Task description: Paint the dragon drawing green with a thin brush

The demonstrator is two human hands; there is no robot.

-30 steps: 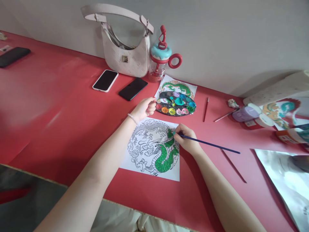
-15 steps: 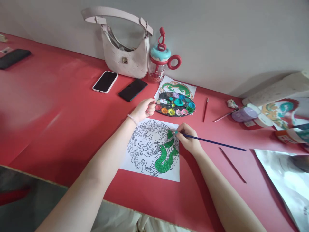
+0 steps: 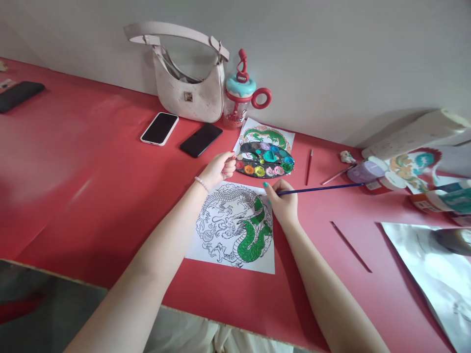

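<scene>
My right hand (image 3: 284, 200) holds a blue-handled paintbrush (image 3: 320, 189) between thumb and fingers, the handle pointing right. It is over the upper right edge of a white sheet with a dragon line drawing (image 3: 217, 215); the brush tip is hard to make out. Green paint covers the dragon's body on the right side; the rest is black outline. My left hand (image 3: 222, 167), with a beaded bracelet, is closed at the left edge of a dark oval paint palette (image 3: 265, 161), thumb and finger pinching its rim. The palette holds several colours and overlaps a painted dragon sheet (image 3: 285, 137).
Behind are a pale handbag (image 3: 191, 100), a donut-lidded cup (image 3: 239, 98) and two phones (image 3: 160, 129). Two more brushes (image 3: 309, 166) (image 3: 351, 246), a purple paint jar (image 3: 368, 169), a paper roll (image 3: 415, 132) and a silvery sheet (image 3: 415, 255) lie to the right on the red table.
My right hand has turned and moved slightly up, swinging the brush handle upward to nearly level. My left hand stays at the palette. The whole view has shifted a little.
</scene>
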